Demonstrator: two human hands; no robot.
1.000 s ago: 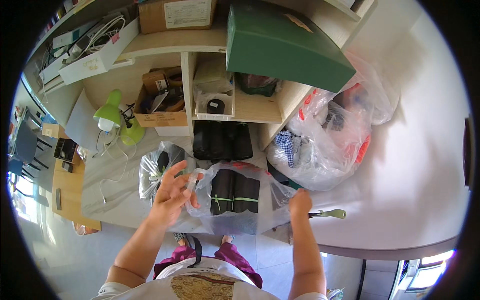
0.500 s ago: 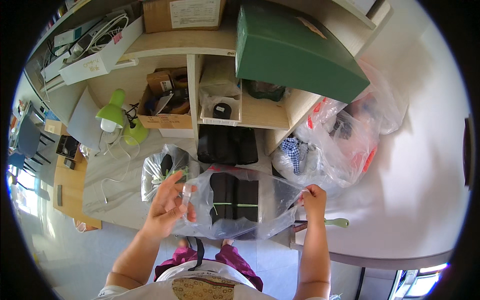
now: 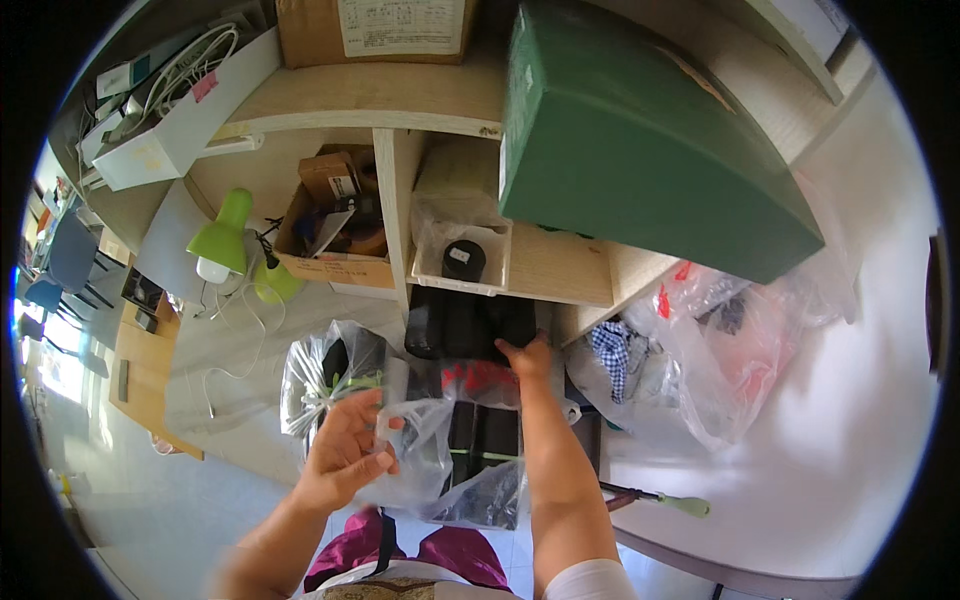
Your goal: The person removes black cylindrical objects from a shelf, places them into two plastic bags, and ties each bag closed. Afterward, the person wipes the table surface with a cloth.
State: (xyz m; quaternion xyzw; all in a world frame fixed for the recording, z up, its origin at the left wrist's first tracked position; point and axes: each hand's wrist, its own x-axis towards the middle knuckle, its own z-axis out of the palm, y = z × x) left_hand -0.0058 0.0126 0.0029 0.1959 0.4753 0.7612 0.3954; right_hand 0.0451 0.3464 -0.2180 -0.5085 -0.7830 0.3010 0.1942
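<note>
While the green box sits on the shelf above, my left hand pinches a clear bag over the desk, and my right hand grips black folded cloth

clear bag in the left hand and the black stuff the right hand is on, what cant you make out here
Head view only:
- Clear bag: its contents; glare and creased plastic blur them.
- Right hand: its fingertips, hidden against the black bundle; a grip cannot be confirmed.
- Left hand: the palm side, turned away from the camera.
- Black bundle: what it is made of; too dark to tell.
- Small black round thing in the white tray: too small to identify.
</note>
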